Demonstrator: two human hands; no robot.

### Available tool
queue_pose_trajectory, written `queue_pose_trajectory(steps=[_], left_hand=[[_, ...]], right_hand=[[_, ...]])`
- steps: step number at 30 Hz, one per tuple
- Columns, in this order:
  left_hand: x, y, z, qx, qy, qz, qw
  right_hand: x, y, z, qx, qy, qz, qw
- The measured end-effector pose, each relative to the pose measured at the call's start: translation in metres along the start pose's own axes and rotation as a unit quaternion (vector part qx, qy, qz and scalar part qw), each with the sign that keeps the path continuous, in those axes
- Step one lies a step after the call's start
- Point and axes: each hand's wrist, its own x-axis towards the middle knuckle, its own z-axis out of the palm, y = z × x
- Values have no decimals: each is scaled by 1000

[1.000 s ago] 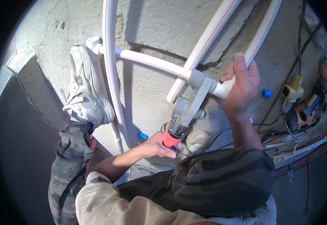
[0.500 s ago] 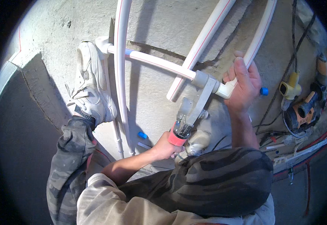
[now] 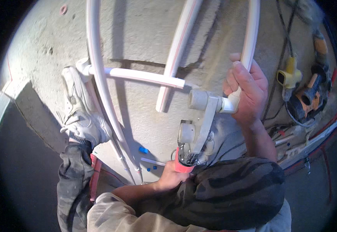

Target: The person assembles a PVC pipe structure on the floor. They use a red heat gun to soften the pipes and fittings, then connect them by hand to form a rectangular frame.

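My left hand is closed round the handle of a pipe fusion welder, below its red collar. Its flat metal plate points up and carries grey heating sockets. In my right hand is a white pipe with a red stripe, gripped near its lower end. A white elbow fitting on that end is up against the welder's right side. Left of the welder, the free end of a white cross pipe stands apart from the heating socket. This cross pipe runs left towards another white elbow beside my shoe.
Two more white pipes, a left one and a middle one, cross the concrete floor. My shoe is at the left. A yellow connector and an orange-black power tool lie at the right. Blue plugs are scattered near my left forearm.
The cross pipe's end has come out of the welder's left socket, leaving a gap. The welder has moved slightly down in view, and the elbow remains against it. The whole view has shifted.
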Motion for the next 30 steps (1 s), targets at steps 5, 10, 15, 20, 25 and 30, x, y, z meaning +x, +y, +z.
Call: queue_pose_trajectory(steps=[5, 10, 15, 20, 25, 30], left_hand=[[-9, 14, -4, 78, 53, 25, 995], [-18, 71, -45, -346, 163, 201, 902], [-12, 95, -72, -149, 207, 295, 921], [20, 130, -89, -46, 214, 333, 917], [68, 168, -83, -83, 249, 429, 864], [89, 178, -84, -111, 236, 446, 856]], right_hand=[[-2, -6, -5, 10, 3, -14, 1000], [11, 6, 6, 11, -26, -42, 999], [22, 27, 33, -24, 34, -59, 997], [24, 45, 42, -17, 57, -80, 995], [23, 52, 53, -44, 92, -90, 991], [22, 48, 61, -92, 120, -76, 986]])
